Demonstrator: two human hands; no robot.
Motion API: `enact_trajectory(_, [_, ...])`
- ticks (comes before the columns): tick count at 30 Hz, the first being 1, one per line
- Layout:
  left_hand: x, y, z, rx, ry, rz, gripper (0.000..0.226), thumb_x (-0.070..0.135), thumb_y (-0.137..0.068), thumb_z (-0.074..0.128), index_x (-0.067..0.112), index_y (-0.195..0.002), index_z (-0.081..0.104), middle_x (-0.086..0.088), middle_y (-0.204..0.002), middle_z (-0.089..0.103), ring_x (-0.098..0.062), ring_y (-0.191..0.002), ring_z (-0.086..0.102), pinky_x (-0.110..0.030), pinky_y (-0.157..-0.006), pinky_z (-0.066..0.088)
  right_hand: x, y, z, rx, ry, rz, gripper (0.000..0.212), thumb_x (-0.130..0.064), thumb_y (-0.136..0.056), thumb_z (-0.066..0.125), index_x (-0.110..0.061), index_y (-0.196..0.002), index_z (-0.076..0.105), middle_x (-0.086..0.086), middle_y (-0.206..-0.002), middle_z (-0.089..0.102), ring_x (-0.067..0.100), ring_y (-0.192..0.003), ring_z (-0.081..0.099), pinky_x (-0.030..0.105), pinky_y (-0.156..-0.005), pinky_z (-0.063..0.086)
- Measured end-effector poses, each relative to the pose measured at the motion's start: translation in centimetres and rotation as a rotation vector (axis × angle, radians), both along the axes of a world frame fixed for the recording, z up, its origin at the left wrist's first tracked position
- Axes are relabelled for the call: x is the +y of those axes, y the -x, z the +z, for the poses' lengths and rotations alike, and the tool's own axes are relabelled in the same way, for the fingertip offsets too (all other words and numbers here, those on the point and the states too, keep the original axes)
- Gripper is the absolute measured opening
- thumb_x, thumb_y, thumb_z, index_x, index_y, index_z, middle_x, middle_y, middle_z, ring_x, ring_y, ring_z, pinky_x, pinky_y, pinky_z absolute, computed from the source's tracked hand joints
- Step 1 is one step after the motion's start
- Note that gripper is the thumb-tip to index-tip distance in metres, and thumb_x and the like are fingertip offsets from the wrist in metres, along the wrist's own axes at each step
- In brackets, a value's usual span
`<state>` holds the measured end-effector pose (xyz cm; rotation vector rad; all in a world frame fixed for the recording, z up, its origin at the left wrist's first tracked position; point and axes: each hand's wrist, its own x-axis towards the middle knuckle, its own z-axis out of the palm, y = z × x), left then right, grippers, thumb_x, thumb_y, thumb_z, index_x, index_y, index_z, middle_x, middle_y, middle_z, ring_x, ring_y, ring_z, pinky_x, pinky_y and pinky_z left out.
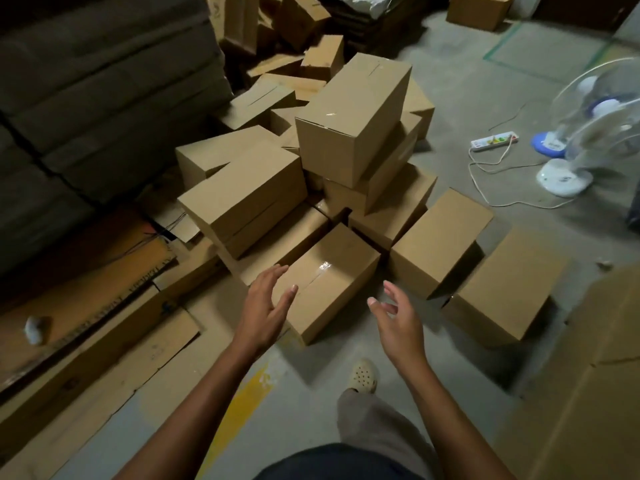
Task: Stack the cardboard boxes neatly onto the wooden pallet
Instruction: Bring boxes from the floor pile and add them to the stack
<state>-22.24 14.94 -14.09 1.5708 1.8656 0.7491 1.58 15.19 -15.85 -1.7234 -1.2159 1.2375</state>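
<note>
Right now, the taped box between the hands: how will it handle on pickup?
The taped box looks rigid: square edges, sealed seam. Smooth sides may slip, so both open hands, left hand and right hand, should squeeze opposite sides. Weight can't be judged.

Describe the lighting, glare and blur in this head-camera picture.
Head view: dim light; the stacked cardboard at left is nearly lost in shadow; glare glints on the tape of the nearest box; the fan at right is smeared; wide-angle bending toward the edges; both open hands, left hand and right hand, reasonably sharp.

Sealed brown cardboard boxes (353,119) heaped loosely on floor, nearest box (329,282) seemingly taped
</note>
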Motion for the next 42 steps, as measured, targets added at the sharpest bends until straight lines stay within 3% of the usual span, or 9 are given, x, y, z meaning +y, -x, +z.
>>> enact_trajectory(5, [8.2, 2.0, -2.1, 0.144, 0.101, -0.040, 0.049, 0.040, -0.102, 0.051, 0.020, -0.147, 0.045, -0.006, -0.151, 0.045, -0.021, -0.138, 0.040, -0.038, -0.109, 0.033, 8.3, 2.0, -3.3, -0.036, 0.101, 0.046, 0.054, -0.032, -0.099, 0.061, -0.023, -0.150, 0.042, 0.004, -0.150, 0.047, 0.016, -0.125, 0.054, 0.027, -0.091, 0.049])
enact_trajectory(13, [18.5, 5.6, -9.3, 0.181, 0.294, -0.097, 0.050, 0.040, -0.103, 0.051, 0.015, -0.146, 0.046, -0.008, -0.149, 0.047, -0.024, -0.136, 0.043, -0.041, -0.110, 0.035, 16.5, 5.5, -11.2, -0.166, 0.347, 0.098, 0.056, -0.035, -0.099, 0.060, -0.018, -0.149, 0.043, 0.008, -0.148, 0.050, 0.026, -0.131, 0.053, 0.042, -0.107, 0.047])
enact_trajectory(17, [22.5, 8.4, -15.8, -0.134, 0.458, 0.078, 0.045, 0.041, -0.104, 0.049, 0.013, -0.139, 0.052, -0.013, -0.140, 0.053, -0.030, -0.126, 0.051, -0.053, -0.107, 0.044, 18.6, 7.6, -17.4, -0.146, 0.521, -0.012, 0.054, -0.032, -0.099, 0.062, -0.013, -0.148, 0.046, 0.011, -0.148, 0.052, 0.027, -0.135, 0.050, 0.035, -0.107, 0.041])
enact_trajectory(21, [25.6, 11.9, -24.2, -0.334, 0.633, 0.267, 0.047, 0.054, -0.100, 0.045, 0.015, -0.121, 0.059, -0.018, -0.130, 0.055, -0.039, -0.120, 0.051, -0.059, -0.107, 0.039, 19.2, 10.1, -25.1, -0.080, 0.653, -0.212, 0.048, -0.034, -0.100, 0.060, -0.010, -0.142, 0.054, 0.011, -0.143, 0.057, 0.029, -0.131, 0.052, 0.032, -0.105, 0.039])
enact_trajectory(27, [28.7, 16.8, -37.5, -0.361, 0.780, 0.259, 0.053, 0.049, -0.105, 0.037, 0.011, -0.141, 0.049, -0.007, -0.134, 0.053, -0.025, -0.126, 0.048, -0.042, -0.102, 0.037, 18.1, 14.4, -38.3, -0.088, 0.749, -0.278, 0.043, -0.038, -0.106, 0.044, -0.004, -0.125, 0.064, 0.016, -0.128, 0.063, 0.035, -0.119, 0.057, 0.033, -0.097, 0.041])
enact_trajectory(32, [29.7, 19.5, -47.9, -0.279, 0.831, 0.174, 0.056, 0.050, -0.105, 0.036, 0.011, -0.145, 0.046, -0.011, -0.143, 0.050, -0.031, -0.134, 0.045, -0.047, -0.112, 0.034, 16.5, 17.5, -47.5, 0.012, 0.862, -0.323, 0.046, -0.046, -0.106, 0.038, -0.008, -0.113, 0.063, 0.014, -0.112, 0.063, 0.036, -0.109, 0.061, 0.052, -0.098, 0.050])
enact_trajectory(35, [30.0, 19.9, -52.4, -0.255, 0.862, 0.147, 0.052, 0.049, -0.106, 0.036, 0.008, -0.133, 0.052, -0.009, -0.129, 0.055, -0.029, -0.120, 0.054, -0.039, -0.098, 0.037, 15.8, 19.5, -51.3, 0.136, 0.959, -0.410, 0.059, -0.049, -0.106, 0.035, -0.003, -0.136, 0.055, 0.019, -0.132, 0.058, 0.037, -0.124, 0.054, 0.052, -0.108, 0.043])
enact_trajectory(38, [30.0, 20.3, -55.7, -0.291, 0.941, 0.143, 0.061, 0.056, -0.104, 0.035, 0.010, -0.141, 0.049, -0.009, -0.134, 0.056, -0.029, -0.120, 0.058, -0.040, -0.103, 0.040, 15.7, 22.0, -53.1, 0.433, 1.078, -0.530, 0.063, -0.056, -0.105, 0.034, -0.015, -0.153, 0.037, 0.008, -0.158, 0.039, 0.031, -0.144, 0.037, 0.049, -0.113, 0.035])
enact_trajectory(42, [29.9, 19.8, -56.4, -0.326, 0.961, 0.185, 0.043, 0.050, -0.106, 0.035, 0.017, -0.126, 0.054, -0.001, -0.111, 0.057, -0.019, -0.101, 0.056, -0.037, -0.100, 0.038, 15.1, 23.6, -54.6, 0.585, 1.074, -0.668, 0.077, -0.074, -0.093, 0.037, -0.028, -0.155, 0.036, 0.002, -0.161, 0.036, 0.029, -0.146, 0.034, 0.053, -0.107, 0.036])
